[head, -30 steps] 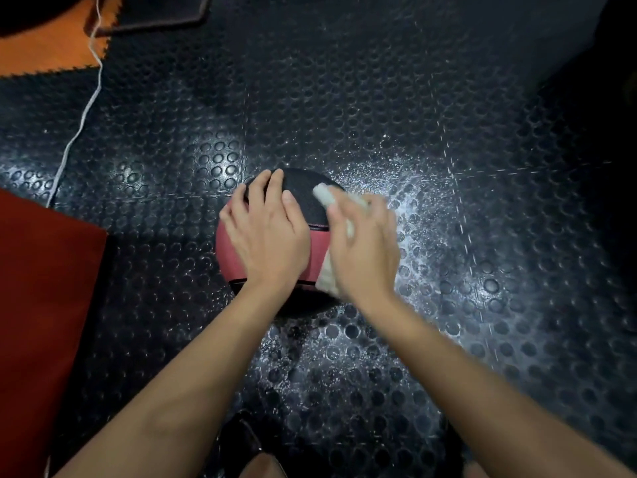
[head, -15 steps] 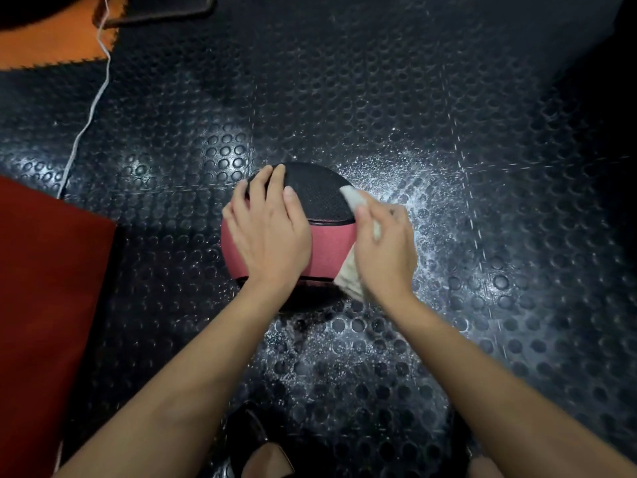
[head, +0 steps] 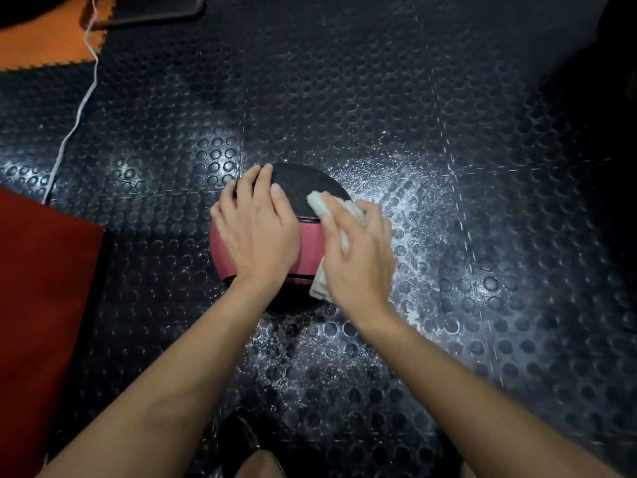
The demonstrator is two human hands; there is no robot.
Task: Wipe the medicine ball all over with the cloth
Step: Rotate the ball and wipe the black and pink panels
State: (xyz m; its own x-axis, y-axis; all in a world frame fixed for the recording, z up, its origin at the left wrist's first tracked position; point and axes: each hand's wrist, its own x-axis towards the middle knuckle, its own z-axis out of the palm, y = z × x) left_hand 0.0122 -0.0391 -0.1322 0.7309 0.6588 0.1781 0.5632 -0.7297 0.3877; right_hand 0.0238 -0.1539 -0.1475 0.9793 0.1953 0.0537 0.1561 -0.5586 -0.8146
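Nearest, the right hand [head: 358,257] presses the cloth [head: 322,205] against the right flank of the medicine ball [head: 310,250], its fingers curled over the wad and holding it. Just beside it, the left hand [head: 256,229] lies flat on the ball's top, fingers straight. The ball sits on the studded floor [head: 482,236], its unwiped far side beyond both hands.

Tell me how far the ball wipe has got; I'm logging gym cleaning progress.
Done: nothing can be confirmed clean from this view. In hand: the right hand presses the white cloth against the right side of the medicine ball, while the left hand rests flat on top, steadying it. Left: the area under the left hand, the far side and the underside on the studded floor.
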